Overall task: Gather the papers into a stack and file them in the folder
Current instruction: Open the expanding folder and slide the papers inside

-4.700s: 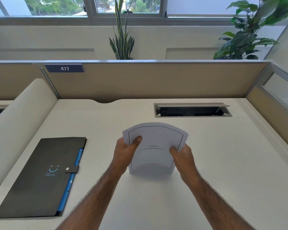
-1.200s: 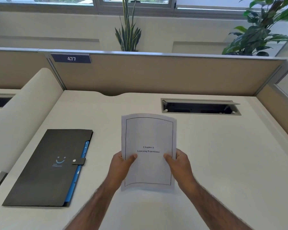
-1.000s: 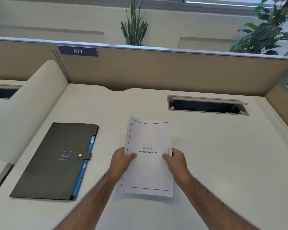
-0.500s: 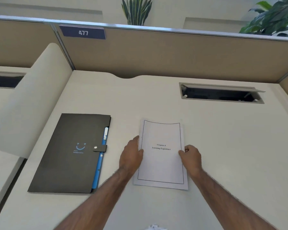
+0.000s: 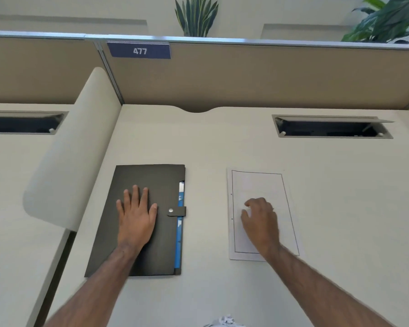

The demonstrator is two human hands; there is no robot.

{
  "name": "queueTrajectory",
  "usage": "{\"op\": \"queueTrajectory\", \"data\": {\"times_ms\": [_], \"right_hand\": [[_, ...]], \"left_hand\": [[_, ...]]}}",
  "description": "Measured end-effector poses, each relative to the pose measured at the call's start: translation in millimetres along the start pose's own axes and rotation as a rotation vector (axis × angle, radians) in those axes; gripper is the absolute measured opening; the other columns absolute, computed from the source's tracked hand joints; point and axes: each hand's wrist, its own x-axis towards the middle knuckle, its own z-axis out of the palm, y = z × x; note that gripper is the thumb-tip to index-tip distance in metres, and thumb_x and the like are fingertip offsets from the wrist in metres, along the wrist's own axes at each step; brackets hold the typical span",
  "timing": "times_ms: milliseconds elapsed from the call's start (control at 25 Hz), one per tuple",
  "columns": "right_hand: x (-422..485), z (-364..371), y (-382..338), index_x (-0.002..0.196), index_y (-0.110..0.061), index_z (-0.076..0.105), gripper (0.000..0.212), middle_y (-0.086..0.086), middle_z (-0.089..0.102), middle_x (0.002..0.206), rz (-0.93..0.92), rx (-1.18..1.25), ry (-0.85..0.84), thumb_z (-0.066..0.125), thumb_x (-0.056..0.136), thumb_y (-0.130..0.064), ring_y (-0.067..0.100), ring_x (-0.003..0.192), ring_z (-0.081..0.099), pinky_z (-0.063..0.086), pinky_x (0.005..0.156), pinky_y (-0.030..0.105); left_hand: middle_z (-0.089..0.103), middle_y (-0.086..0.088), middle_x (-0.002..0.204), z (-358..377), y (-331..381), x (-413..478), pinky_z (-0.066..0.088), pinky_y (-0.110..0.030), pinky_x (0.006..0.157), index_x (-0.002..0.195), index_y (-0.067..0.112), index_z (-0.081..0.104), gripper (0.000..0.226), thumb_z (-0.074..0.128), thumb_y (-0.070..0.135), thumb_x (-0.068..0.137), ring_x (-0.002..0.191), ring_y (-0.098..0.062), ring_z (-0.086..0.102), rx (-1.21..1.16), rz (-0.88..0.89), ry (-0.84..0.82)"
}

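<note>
The stack of white papers (image 5: 257,185) lies flat on the desk, its top sheet framed by a thin black border. My right hand (image 5: 260,220) rests on its middle with fingers loosely curled, gripping nothing. To the left lies the black folder (image 5: 151,251), closed, its snap tab (image 5: 176,211) fastened over the blue inner edge. My left hand (image 5: 136,215) lies flat on the folder's cover, fingers spread.
The white desk (image 5: 222,142) has an open cable slot (image 5: 331,128) at the back right. A brown partition with a "477" plate (image 5: 139,51) runs behind. A curved white divider (image 5: 73,149) stands left of the folder. Plants sit beyond the partition.
The papers were set down flat on the desk. My left hand left them and moved onto the folder; my right hand shifted onto the top sheet. The view swung left and down.
</note>
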Motion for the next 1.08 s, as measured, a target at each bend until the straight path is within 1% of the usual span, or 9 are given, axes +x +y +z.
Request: {"op": "queueTrajectory", "data": {"times_ms": [120, 200, 320, 440, 600, 760, 920, 1000, 1080], "right_hand": [[-6, 28, -57, 0.096, -0.013, 0.068, 0.013, 0.009, 0.065, 0.094, -0.190, -0.092, -0.065, 0.060, 0.088, -0.020, 0.033, 0.086, 0.063, 0.052, 0.069, 0.043], [-6, 42, -87, 0.096, -0.014, 0.066, 0.017, 0.008, 0.063, 0.096, -0.263, -0.138, -0.109, 0.053, 0.094, -0.025, 0.032, 0.088, 0.061, 0.049, 0.070, 0.042], [-14, 57, -122, 0.090, -0.013, 0.064, 0.028, 0.008, 0.060, 0.088, -0.394, -0.230, -0.123, 0.059, 0.092, -0.041, 0.030, 0.080, 0.059, 0.047, 0.064, 0.042], [-17, 64, -142, 0.094, -0.013, 0.062, 0.044, 0.007, 0.059, 0.089, -0.417, -0.285, -0.142, 0.062, 0.086, -0.056, 0.027, 0.081, 0.056, 0.048, 0.064, 0.040], [-8, 66, -154, 0.101, -0.012, 0.059, 0.050, 0.009, 0.058, 0.095, -0.409, -0.249, -0.144, 0.059, 0.087, -0.060, 0.025, 0.083, 0.055, 0.050, 0.066, 0.037], [-7, 69, -170, 0.098, -0.010, 0.062, 0.043, 0.011, 0.060, 0.092, -0.456, -0.301, -0.180, 0.056, 0.093, -0.053, 0.025, 0.081, 0.057, 0.051, 0.065, 0.037], [-10, 72, -176, 0.084, -0.010, 0.061, 0.016, 0.012, 0.059, 0.079, -0.501, -0.461, -0.225, 0.067, 0.088, -0.025, 0.024, 0.068, 0.056, 0.048, 0.054, 0.035], [-12, 72, -180, 0.085, -0.009, 0.058, 0.010, 0.014, 0.059, 0.080, -0.533, -0.464, -0.262, 0.066, 0.086, -0.015, 0.026, 0.068, 0.056, 0.049, 0.054, 0.036], [-14, 71, -183, 0.091, -0.008, 0.058, 0.006, 0.015, 0.060, 0.086, -0.535, -0.431, -0.289, 0.061, 0.090, -0.013, 0.027, 0.073, 0.057, 0.051, 0.058, 0.036]], "left_hand": [[0.008, -0.009, 0.172, 8, -9, -1, 0.002, -0.058, 0.126, 0.163, 0.020, 0.014, 0.065, 0.025, 0.049, 0.105, 0.158, -0.035, 0.004, 0.005, -0.041, -0.042], [0.006, -0.008, 0.172, 10, -4, -1, 0.000, -0.056, 0.126, 0.163, 0.020, 0.012, 0.067, 0.024, 0.050, 0.104, 0.158, -0.033, 0.003, 0.001, -0.058, -0.035], [0.011, -0.009, 0.172, 12, -3, -1, 0.004, -0.057, 0.126, 0.162, 0.019, 0.017, 0.067, 0.024, 0.051, 0.103, 0.158, -0.034, 0.008, 0.022, -0.065, -0.033], [0.016, -0.010, 0.171, 13, -6, -1, 0.008, -0.058, 0.126, 0.162, 0.018, 0.020, 0.071, 0.021, 0.054, 0.100, 0.157, -0.035, 0.014, 0.044, -0.062, -0.008], [0.014, -0.009, 0.171, 12, -5, -1, 0.007, -0.056, 0.126, 0.162, 0.020, 0.018, 0.072, 0.018, 0.055, 0.100, 0.158, -0.034, 0.011, 0.051, -0.058, -0.005], [0.016, -0.010, 0.171, 14, -7, 0, 0.010, -0.057, 0.126, 0.162, 0.019, 0.020, 0.071, 0.021, 0.055, 0.101, 0.157, -0.034, 0.014, 0.068, -0.054, 0.006], [0.013, -0.010, 0.171, 16, -8, 0, 0.009, -0.057, 0.126, 0.162, 0.020, 0.017, 0.071, 0.020, 0.055, 0.101, 0.158, -0.034, 0.011, 0.061, -0.046, 0.001], [0.012, -0.009, 0.172, 15, -8, 0, 0.009, -0.057, 0.126, 0.162, 0.020, 0.017, 0.071, 0.019, 0.055, 0.101, 0.158, -0.033, 0.011, 0.055, -0.050, 0.000], [0.012, -0.009, 0.172, 15, -9, 0, 0.009, -0.057, 0.126, 0.162, 0.020, 0.016, 0.071, 0.017, 0.056, 0.101, 0.158, -0.033, 0.011, 0.054, -0.053, 0.000]]}}
